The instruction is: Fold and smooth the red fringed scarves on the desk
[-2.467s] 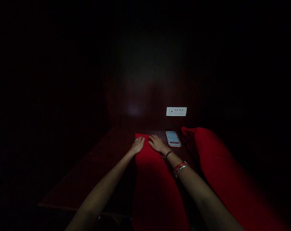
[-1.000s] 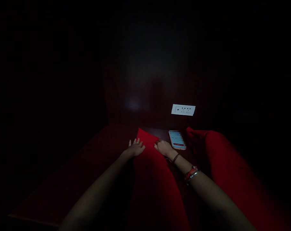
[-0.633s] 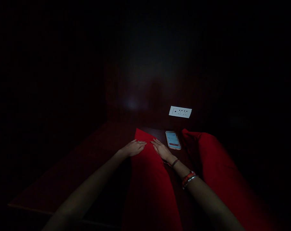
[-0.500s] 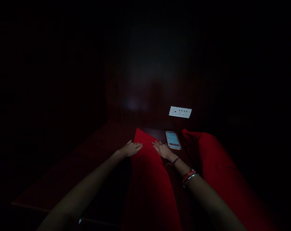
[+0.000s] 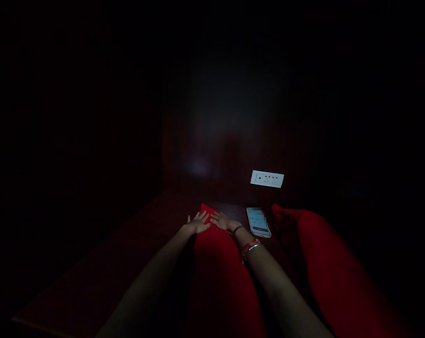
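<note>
A long strip of red cloth [image 5: 221,272] runs from the bottom of the view to a pointed far end on a dark surface. Near that end, my left hand [image 5: 198,223] rests on its left side, palm down with fingers spread. Opposite it lies my right hand [image 5: 224,222], also flat and with its fingers apart, on the cloth's right side. The fingertips of both hands are close together. Bracelets [image 5: 250,249] circle my right wrist. Neither hand grasps anything.
A lit phone [image 5: 258,222] lies right of my right hand. Above it, a white socket plate [image 5: 267,179] is set in the dark back wall. More red cloth [image 5: 335,263] is bunched at the right. The dark tabletop's edge [image 5: 33,324] shows at lower left.
My hands have come closer together and moved nearer the cloth's pointed end, my right hand shifting left across it. The fingers are spread wider. The whole scene sits lower in view.
</note>
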`<act>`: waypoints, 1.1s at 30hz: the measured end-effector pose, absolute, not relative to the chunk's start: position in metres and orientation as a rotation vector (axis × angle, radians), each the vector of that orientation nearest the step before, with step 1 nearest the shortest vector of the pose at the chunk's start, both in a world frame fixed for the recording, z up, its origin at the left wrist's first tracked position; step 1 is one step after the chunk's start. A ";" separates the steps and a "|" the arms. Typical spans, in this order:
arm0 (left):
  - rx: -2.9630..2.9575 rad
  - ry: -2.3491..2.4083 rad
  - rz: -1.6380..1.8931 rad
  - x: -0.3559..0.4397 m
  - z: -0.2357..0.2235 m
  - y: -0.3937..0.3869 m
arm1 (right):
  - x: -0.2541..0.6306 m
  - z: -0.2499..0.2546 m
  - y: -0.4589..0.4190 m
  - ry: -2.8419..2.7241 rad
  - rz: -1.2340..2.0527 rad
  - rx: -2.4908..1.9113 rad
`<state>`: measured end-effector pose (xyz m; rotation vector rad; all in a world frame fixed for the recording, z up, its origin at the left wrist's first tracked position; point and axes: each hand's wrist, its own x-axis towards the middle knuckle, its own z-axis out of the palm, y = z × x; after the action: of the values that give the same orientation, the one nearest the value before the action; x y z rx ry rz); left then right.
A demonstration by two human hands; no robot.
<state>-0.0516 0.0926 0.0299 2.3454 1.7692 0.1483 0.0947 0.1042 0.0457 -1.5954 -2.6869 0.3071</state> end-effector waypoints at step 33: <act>2.236 1.798 0.381 -0.081 0.018 0.059 | 0.147 0.037 0.034 -2.180 0.458 -1.629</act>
<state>-0.0814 0.0585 0.0178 2.2364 1.7978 0.3805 0.1471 0.0343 0.0371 -1.6294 -2.1800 0.4583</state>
